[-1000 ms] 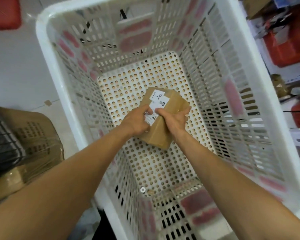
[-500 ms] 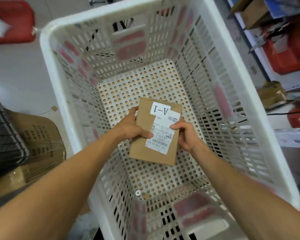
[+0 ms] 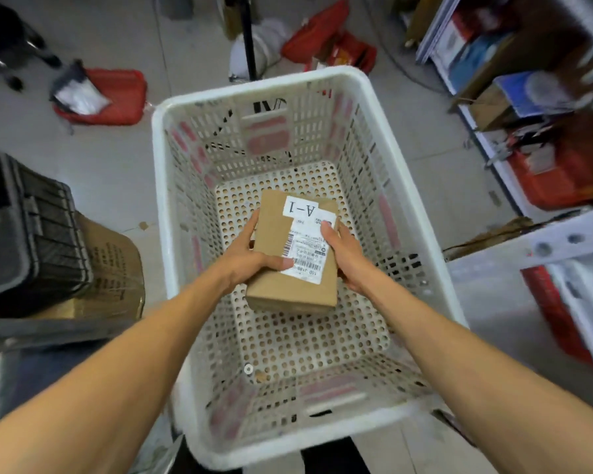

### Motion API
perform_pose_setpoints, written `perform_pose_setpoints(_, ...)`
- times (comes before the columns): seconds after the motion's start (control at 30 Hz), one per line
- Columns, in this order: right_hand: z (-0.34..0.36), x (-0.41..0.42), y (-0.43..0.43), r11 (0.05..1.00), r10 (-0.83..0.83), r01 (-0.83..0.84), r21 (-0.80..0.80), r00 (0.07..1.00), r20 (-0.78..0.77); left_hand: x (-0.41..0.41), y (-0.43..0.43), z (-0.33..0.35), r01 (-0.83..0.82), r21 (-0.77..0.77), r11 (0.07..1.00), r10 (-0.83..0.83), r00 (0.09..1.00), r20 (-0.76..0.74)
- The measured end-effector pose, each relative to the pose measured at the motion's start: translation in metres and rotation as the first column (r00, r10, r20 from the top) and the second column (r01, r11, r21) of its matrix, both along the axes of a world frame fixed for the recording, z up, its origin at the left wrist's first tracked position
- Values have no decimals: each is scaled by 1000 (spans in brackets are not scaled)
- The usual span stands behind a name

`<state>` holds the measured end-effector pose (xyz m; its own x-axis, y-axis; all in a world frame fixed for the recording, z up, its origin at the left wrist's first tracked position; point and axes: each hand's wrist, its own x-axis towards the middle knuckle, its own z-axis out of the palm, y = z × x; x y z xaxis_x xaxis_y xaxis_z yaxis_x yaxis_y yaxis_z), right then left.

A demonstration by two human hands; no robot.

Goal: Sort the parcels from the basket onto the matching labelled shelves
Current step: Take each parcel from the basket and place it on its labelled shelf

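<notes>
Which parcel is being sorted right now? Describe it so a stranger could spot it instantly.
Find the big white perforated basket in the middle of the floor. Inside it, the left hand and right hand hold a small brown cardboard box. It is the only parcel there, with a white A-1 sticker beside a barcoded shipping label.

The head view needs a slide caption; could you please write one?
Left hand and right hand hold the A-1 parcel over the white basket.

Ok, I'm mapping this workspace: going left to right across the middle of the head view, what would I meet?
Black crate → left hand → A-1 parcel → right hand → white metal shelf beam.
</notes>
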<state>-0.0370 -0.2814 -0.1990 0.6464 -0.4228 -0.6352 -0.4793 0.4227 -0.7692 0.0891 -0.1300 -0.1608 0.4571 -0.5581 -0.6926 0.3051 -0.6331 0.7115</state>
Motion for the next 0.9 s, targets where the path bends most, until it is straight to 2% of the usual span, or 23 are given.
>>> perform_pose_setpoints(0.1,42,-7,1,982,121,-113,-149,991,48,-12,6,37,-52,-54,997,56,996,65)
perform_pose_setpoints(0.17,76,-11,4,977,145,-130,-171,986,79,-14,13,63,-75,-106,991,85,992,94)
perform_pose_setpoints(0.23,109,-14,10,975,152,-128,-182,980,129,-14,21,92,-55,-143,988,75,988,134)
perform_pose_setpoints(0.37,178,-25,38,927,240,-183,-328,961,140,-14,46,153,35,-192,981,19,963,270)
perform_pose_setpoints(0.6,250,-67,110,897,135,-8,-442,957,255,-44,98,223,144,-268,953,-19,907,422)
perform_pose_setpoints(0.73,272,-113,139,877,121,30,-479,952,281,-83,119,249,258,-242,935,-108,860,499)
perform_pose_setpoints(0.9,302,-175,157,847,118,45,-529,955,271,-142,140,273,301,-248,921,-123,828,547)
